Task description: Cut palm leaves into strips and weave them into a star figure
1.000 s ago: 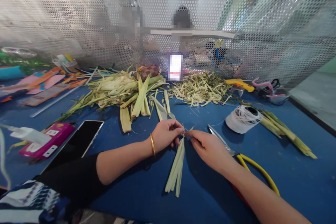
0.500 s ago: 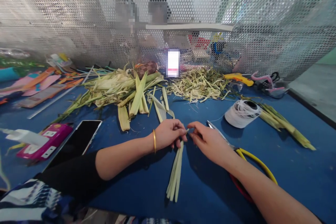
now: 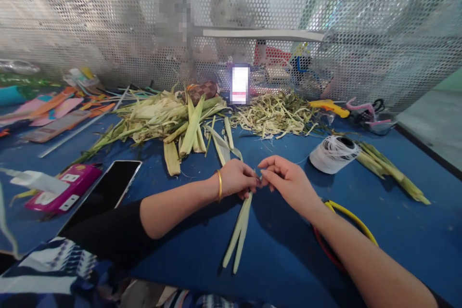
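Note:
My left hand [image 3: 238,178], with a gold bangle on the wrist, is closed round the top end of a bundle of pale green leaf strips [image 3: 238,232] that trails toward me over the blue table [image 3: 397,231]. My right hand [image 3: 288,180] meets it fingertip to fingertip, pinching the same top end, where a thin white thread seems to run. The scissors with yellow and red handles [image 3: 346,221] lie under my right forearm, mostly hidden. A spool of white thread [image 3: 334,154] stands just right of my right hand.
A heap of whole palm leaves [image 3: 169,122] and a pile of shredded leaf scraps [image 3: 274,115] lie behind my hands. A black phone [image 3: 115,183] and a pink box [image 3: 61,192] sit at the left. More leaf stalks [image 3: 390,171] lie right. A perforated metal screen [image 3: 108,24] closes the back.
Both hands have shifted a little away from me with the strip bundle, and my right hand now covers the scissor blades. The view tilted slightly.

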A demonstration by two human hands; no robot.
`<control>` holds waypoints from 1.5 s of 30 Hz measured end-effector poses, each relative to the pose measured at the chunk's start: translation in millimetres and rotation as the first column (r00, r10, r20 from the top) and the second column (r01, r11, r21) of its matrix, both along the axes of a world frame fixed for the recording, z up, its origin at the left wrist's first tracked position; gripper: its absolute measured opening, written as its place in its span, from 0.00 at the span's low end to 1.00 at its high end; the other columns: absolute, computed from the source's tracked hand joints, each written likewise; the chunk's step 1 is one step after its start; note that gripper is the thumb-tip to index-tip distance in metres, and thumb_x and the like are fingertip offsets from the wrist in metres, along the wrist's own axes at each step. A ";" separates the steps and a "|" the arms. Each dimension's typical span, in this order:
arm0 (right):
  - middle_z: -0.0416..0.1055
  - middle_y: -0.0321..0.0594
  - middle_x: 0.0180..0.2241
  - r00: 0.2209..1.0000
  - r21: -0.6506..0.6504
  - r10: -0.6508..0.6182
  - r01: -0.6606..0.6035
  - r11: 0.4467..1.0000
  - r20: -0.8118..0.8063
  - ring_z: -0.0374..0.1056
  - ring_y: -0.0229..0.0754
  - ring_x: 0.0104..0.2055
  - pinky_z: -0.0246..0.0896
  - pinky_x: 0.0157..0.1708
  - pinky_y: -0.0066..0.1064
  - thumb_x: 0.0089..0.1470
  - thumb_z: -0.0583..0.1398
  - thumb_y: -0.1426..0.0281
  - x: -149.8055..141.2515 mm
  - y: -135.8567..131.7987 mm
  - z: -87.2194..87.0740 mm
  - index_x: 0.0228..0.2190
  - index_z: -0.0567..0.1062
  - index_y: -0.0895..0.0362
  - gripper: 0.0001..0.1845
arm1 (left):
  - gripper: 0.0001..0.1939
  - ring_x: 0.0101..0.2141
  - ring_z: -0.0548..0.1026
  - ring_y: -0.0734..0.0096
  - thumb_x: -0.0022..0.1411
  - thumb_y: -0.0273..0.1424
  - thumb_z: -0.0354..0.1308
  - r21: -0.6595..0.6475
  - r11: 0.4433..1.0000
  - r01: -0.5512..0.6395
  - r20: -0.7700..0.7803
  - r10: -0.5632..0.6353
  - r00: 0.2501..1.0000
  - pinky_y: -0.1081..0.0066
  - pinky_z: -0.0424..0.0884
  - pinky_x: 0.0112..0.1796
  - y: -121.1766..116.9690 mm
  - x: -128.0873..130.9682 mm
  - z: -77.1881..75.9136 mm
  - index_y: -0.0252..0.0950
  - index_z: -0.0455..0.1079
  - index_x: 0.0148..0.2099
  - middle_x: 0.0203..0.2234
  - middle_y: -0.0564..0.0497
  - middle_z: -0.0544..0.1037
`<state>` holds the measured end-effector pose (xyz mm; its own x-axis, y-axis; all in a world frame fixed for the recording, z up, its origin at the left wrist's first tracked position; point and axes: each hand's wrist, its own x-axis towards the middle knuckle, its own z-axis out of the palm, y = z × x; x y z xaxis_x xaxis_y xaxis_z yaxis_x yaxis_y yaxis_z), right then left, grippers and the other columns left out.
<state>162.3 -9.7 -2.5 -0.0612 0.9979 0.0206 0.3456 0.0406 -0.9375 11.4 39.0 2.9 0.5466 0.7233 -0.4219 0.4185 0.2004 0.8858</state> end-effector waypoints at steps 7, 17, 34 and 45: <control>0.70 0.32 0.20 0.997 -0.006 -0.036 0.036 0.999 -0.066 0.64 0.34 0.20 0.60 0.23 0.27 0.50 0.57 0.64 -0.1 3.8 -2.9 0.33 0.69 0.57 0.10 | 0.13 0.13 0.65 0.83 0.53 0.21 0.52 -0.009 0.996 0.091 0.035 -0.091 0.995 0.82 0.64 0.19 0.1 -3.3 0.2 0.33 0.65 0.18 0.10 0.58 0.66; 0.74 0.41 0.37 0.994 0.008 -0.094 0.094 0.996 -0.058 0.68 0.35 0.24 0.65 0.29 0.32 0.49 0.56 0.64 6.1 5.9 -7.0 0.41 0.69 0.56 0.16 | 0.05 0.17 0.68 0.81 0.50 0.29 0.61 -0.065 0.997 0.048 0.113 -0.040 0.993 0.79 0.66 0.22 3.2 -7.5 -0.8 0.31 0.73 0.27 0.16 0.56 0.70; 0.72 0.35 0.21 0.837 -0.008 -0.079 0.099 0.995 0.541 0.64 0.39 0.24 0.50 0.23 0.28 0.48 0.59 0.65 -3.5 -6.4 -8.5 0.20 0.74 0.54 0.10 | 0.07 0.15 0.66 0.83 0.52 0.30 0.61 -0.097 0.994 -0.055 0.133 0.068 0.989 0.82 0.61 0.16 5.2 -8.3 -2.5 0.31 0.73 0.27 0.17 0.55 0.72; 0.65 0.31 0.19 0.958 0.011 0.098 -0.104 0.994 0.268 0.59 0.34 0.23 0.53 0.23 0.26 0.50 0.57 0.66 8.0 -5.1 -2.1 0.19 0.69 0.56 0.12 | 0.03 0.15 0.67 0.83 0.49 0.26 0.61 -0.090 0.988 -0.124 0.138 0.136 0.981 0.82 0.60 0.15 4.1 -7.9 -1.2 0.32 0.72 0.30 0.19 0.54 0.76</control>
<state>170.3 -14.8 -4.6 -0.1682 0.9856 0.0143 0.5762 0.1101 -0.8099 3.5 43.1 1.7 0.5091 0.7592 -0.4056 0.2540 0.3177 0.9135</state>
